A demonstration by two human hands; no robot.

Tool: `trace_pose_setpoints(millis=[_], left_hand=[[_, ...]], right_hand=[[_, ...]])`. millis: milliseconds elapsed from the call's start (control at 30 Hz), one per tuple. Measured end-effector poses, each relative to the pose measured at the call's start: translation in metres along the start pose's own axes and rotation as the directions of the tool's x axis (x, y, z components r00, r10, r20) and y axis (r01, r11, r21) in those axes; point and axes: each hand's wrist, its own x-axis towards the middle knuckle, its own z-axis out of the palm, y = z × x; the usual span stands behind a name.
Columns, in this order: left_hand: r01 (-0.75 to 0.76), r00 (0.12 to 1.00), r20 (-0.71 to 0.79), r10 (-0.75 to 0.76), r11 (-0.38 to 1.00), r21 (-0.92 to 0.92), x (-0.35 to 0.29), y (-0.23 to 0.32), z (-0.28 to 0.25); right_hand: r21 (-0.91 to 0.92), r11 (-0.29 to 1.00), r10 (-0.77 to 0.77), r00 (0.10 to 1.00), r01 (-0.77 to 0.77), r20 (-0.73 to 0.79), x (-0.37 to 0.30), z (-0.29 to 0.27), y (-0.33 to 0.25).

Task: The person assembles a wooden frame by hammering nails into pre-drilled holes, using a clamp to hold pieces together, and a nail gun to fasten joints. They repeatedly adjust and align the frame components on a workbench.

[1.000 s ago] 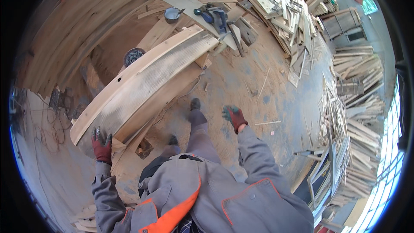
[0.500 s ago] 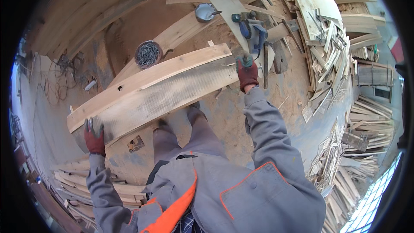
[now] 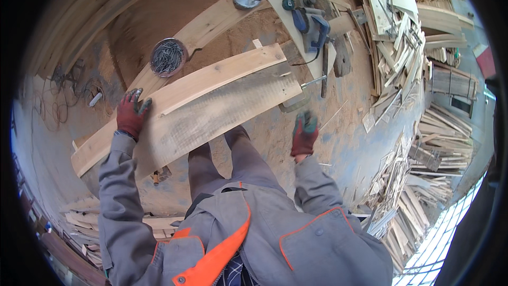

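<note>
Gloved left fingers spread

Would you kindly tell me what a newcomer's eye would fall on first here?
Probably the big pale wooden workpiece slanting across the middle, with the red-gloved left hand on its left part. Just beyond it sits a round tub of nails, and beyond the workpiece's right end lies a blue tool. Wood scraps are heaped along the right side.

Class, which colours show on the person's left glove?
The left glove is red across the back with greyish fingertips, seen best in the head view.
</note>
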Motion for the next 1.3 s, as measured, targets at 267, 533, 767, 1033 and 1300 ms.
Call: trace_pose_setpoints(millis=[267, 533, 767, 1033, 1300], left_hand=[[0.129, 0.987, -0.107, -0.121, 0.989, 0.073, -0.018, 0.017, 0.037], [0.131, 0.982, -0.158, -0.107, 0.980, 0.151, -0.022, 0.018, 0.040], [0.076, 0.978, -0.197, -0.064, 0.996, 0.056, -0.017, 0.035, 0.025], [0.056, 0.981, -0.188, -0.050, 0.998, 0.026, -0.018, 0.040, 0.020], [0.045, 0.983, -0.180, -0.034, 0.997, 0.058, -0.015, 0.044, 0.018]], right_hand=[[-0.680, 0.725, 0.111, 0.993, -0.109, -0.041, 0.199, -0.033, -0.002], [-0.936, 0.283, 0.460, 0.827, 0.209, 0.324, 0.267, -0.010, -0.031], [-0.894, 0.371, 0.430, 0.807, 0.251, 0.405, 0.275, -0.007, -0.029], [0.272, 0.745, 0.476, 0.771, -0.609, 0.423, 0.252, -0.015, 0.033], [-0.065, 0.978, 0.175, 0.610, -0.198, 0.773, 0.297, -0.038, 0.011]])
